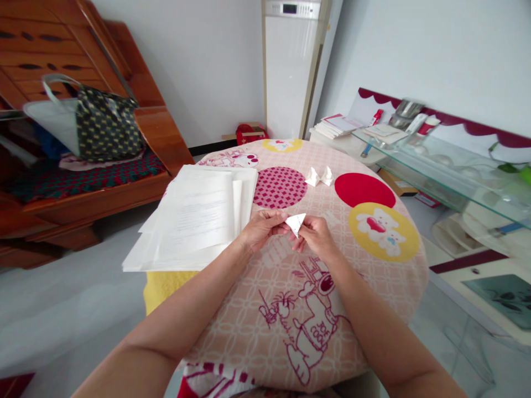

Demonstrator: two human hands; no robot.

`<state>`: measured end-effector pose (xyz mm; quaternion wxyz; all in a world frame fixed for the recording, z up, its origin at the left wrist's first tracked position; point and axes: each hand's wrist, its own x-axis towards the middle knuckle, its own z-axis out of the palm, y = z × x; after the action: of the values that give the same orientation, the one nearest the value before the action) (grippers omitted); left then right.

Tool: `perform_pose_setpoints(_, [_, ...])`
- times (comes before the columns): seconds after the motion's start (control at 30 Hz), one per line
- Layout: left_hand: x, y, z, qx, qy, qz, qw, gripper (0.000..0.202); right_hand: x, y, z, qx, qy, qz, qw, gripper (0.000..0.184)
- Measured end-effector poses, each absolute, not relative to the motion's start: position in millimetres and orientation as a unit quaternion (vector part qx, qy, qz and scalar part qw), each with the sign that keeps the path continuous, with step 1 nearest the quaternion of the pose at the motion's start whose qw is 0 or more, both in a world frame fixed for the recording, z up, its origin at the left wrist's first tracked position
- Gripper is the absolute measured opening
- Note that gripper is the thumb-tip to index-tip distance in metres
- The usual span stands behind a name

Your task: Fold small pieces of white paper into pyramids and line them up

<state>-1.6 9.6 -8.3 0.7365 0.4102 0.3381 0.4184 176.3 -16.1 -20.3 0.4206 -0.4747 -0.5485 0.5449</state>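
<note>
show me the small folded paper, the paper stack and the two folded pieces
small folded paper [296, 223], head view, centre of its face
paper stack [199, 218], head view, top sheet
two folded pieces [312, 177], head view, left piece

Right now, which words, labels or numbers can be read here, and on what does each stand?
"ICE COOL", probably, on the cartoon figure of the tablecloth.
On the paper stack: printed lines, too faint to read.
On the display of the white appliance: too small to read.
On the folded paper: nothing readable.
</note>
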Motion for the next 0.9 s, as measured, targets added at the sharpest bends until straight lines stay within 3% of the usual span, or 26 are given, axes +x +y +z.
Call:
perform_pose_setpoints(0.2, [-2.6, 10.5, -9.1, 0.389, 0.35, 0.411, 0.746, 0.02, 177.6, -16.8, -22.1, -0.497, -0.618, 0.412, 0.448, 0.021])
perform_pose_setpoints(0.43, [-4.7, 10.9, -4.5, 0.372, 0.372, 0.386, 0.758, 0.011, 178.1, -16.1, -22.0, -0.485, -0.72, 0.219, 0.445, 0.021])
perform_pose_setpoints(0.63, [-6.8, 14.3, -7.7, 0.389, 0.374, 0.38, 0.752, 0.01, 179.4, -15.8, -22.0, -0.467, -0.746, 0.205, 0.428, 0.028])
perform_pose_setpoints(0.9, [-6.2, 15.9, -13.7, 0.436, 0.39, 0.394, 0.709, 0.015, 181.1, -16.2, -18.6, -0.49, -0.732, 0.256, 0.397, 0.02])
